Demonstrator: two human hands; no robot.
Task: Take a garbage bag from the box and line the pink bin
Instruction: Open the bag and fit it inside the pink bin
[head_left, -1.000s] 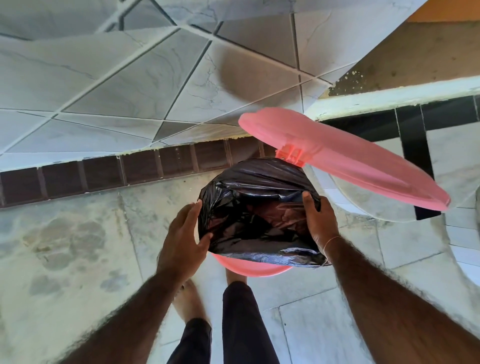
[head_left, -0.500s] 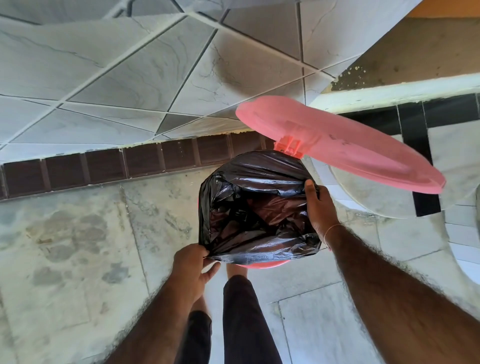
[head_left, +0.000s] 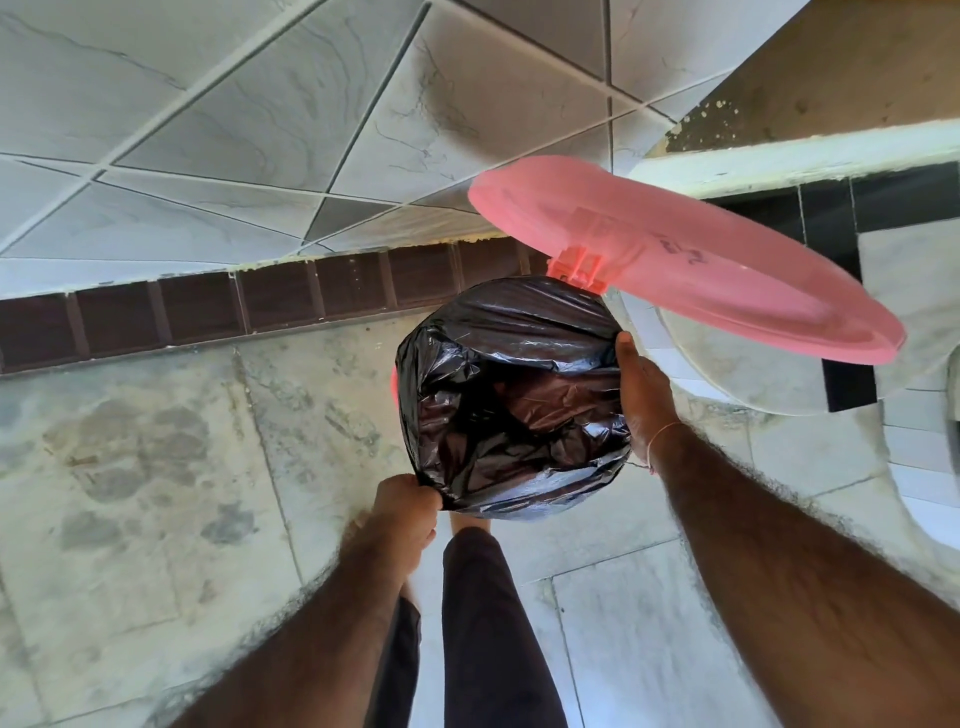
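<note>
Head view, looking down: a black garbage bag is sitting in the pink bin, its mouth spread wide and folded over the rim, so that only a sliver of pink is showing at the bag's left edge. The bin's pink lid is standing open, hinged at the far side and tilting up to the right. The left hand is pinching the bag's near-left edge, fingers curled around the plastic. The right hand is lying against the bag's right side with the thumb pointing up along the rim; whether its fingers are grasping the plastic or merely pressing is not visible. A thin bracelet is circling the right wrist. Dark trouser legs and a bare foot are showing below the bin, on the pale tiled floor. A band of brown tiles is running along the base of the wall behind.
</note>
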